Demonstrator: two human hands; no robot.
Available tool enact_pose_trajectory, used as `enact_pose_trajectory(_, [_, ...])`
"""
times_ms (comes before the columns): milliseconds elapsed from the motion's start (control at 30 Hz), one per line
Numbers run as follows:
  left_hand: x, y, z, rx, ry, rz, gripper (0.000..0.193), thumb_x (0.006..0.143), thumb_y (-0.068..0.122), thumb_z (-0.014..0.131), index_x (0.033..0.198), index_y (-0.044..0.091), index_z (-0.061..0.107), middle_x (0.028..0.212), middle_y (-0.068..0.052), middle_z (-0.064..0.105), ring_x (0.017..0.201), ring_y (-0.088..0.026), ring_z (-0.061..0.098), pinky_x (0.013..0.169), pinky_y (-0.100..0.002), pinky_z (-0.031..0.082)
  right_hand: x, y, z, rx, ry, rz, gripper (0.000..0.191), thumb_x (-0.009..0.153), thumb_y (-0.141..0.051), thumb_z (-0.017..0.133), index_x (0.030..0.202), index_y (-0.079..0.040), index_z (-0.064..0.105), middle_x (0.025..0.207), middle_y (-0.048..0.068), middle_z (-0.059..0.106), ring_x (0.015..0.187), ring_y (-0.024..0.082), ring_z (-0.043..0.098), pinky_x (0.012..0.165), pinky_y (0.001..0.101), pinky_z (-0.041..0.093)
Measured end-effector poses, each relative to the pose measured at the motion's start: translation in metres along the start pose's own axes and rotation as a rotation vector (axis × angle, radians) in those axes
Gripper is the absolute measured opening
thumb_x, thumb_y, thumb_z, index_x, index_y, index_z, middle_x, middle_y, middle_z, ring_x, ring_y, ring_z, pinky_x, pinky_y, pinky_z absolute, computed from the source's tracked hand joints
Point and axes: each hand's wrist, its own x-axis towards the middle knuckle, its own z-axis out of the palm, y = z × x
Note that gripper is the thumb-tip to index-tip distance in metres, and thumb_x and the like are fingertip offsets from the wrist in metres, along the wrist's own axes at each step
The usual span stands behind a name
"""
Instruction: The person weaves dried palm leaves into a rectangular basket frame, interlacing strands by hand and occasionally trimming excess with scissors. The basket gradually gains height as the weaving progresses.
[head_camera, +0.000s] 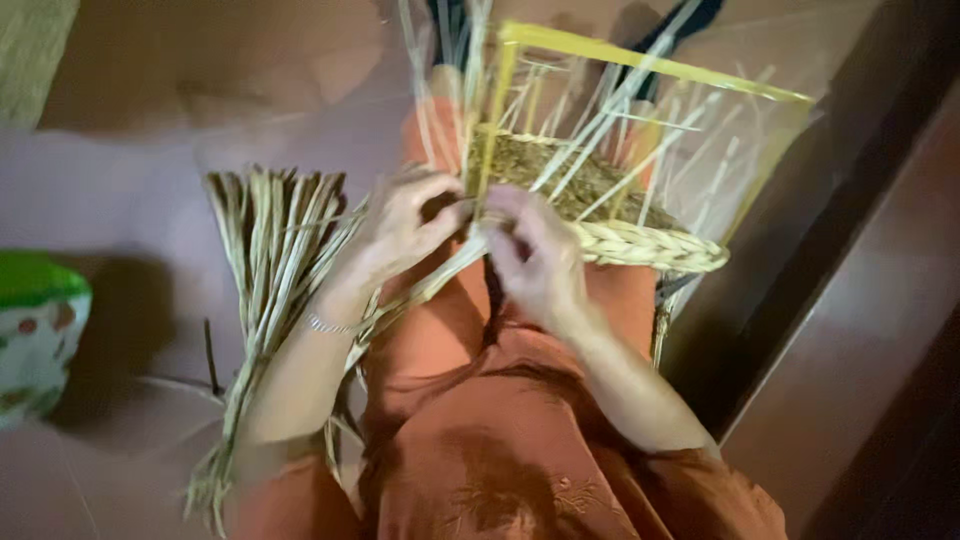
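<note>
Basket (640, 243): pale plaited rim, loose straws upright; left hand (405, 225) and right hand (535, 260) pinch strands, seemingly, through blur.

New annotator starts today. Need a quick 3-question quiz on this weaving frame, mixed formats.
1. True or false: both hands meet at the near corner of the woven piece.
2. Where does the loose straw bundle lie? A) under the left forearm, on the person's left B) on top of the yellow frame C) inside the green-lidded container
3. Fill in: the finished edge nearest the person is a ____ rim.

Key
1. True: the left hand and right hand pinch strands there.
2. A. The yellow frame stands around the work, and the green-lidded container sits apart at far left.
3. braided
</note>
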Motion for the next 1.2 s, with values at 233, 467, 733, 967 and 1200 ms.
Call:
enact_pose_trajectory(233, [0.025, 0.008, 0.039, 0.107, -0.11, -0.344, 0.021, 0.095, 0.015, 0.068, 0.111, 0.004, 0.074, 0.096, -0.01, 0.07, 0.074, -0.026, 0.064, 0.064, -0.037, 0.051, -0.108, 0.003, -0.131, 0.191, -0.239, -0.189, 0.015, 0.094, -0.021, 0.074, 0.104, -0.01, 0.072, 0.106, 0.011, 0.077, 0.095, 0.022, 0.077, 0.077, 0.0339, 0.064])
enact_pose_trajectory(467, [0.041, 0.013, 0.092, 0.275, 0.071, -0.122, 0.016, 0.09, 0.006, 0.068, 0.104, -0.003, 0.067, 0.105, -0.014, 0.065, 0.1, -0.025, 0.061, 0.088, -0.033, 0.049, -0.176, 0.065, -0.34, 0.265, 0.284, -0.225, 0.052, 0.106, -0.05, 0.046, 0.097, -0.006, 0.072, 0.092, 0.011, 0.076, 0.082, 0.022, 0.077, 0.085, 0.0441, 0.061])
enact_pose_trajectory(733, [0.046, -0.023, 0.135, 0.059, 0.155, -0.252, 0.007, 0.104, 0.005, 0.062, 0.108, -0.001, 0.06, 0.097, -0.004, 0.058, 0.088, -0.01, 0.051, 0.081, -0.024, 0.042, -0.2, 0.179, -0.384, 0.296, 1.036, -0.125, 0.049, 0.105, -0.051, 0.046, 0.108, -0.005, 0.062, 0.105, 0.013, 0.066, 0.095, 0.024, 0.068, 0.092, 0.0427, 0.054])
enact_pose_trajectory(967, [0.01, -0.086, 0.092, -0.102, 0.266, -0.549, 0.011, 0.108, 0.01, 0.061, 0.112, 0.0, 0.061, 0.098, -0.008, 0.064, 0.091, -0.014, 0.056, 0.082, -0.028, 0.047, -0.195, 0.218, -0.382, 0.268, 1.205, -0.081, 0.051, 0.105, -0.052, 0.046, 0.118, -0.004, 0.053, 0.116, 0.015, 0.058, 0.107, 0.025, 0.059, 0.098, 0.0414, 0.047])
enact_pose_trajectory(1200, [0.003, -0.107, 0.08, -0.286, 0.274, -0.447, 0.01, 0.104, 0.004, 0.062, 0.113, 0.0, 0.06, 0.116, -0.009, 0.063, 0.112, -0.018, 0.059, 0.103, -0.034, 0.048, -0.165, 0.25, -0.377, 0.279, 1.273, -0.053, 0.056, 0.104, -0.053, 0.046, 0.128, -0.003, 0.044, 0.128, 0.016, 0.05, 0.118, 0.027, 0.05, 0.104, 0.0401, 0.041])
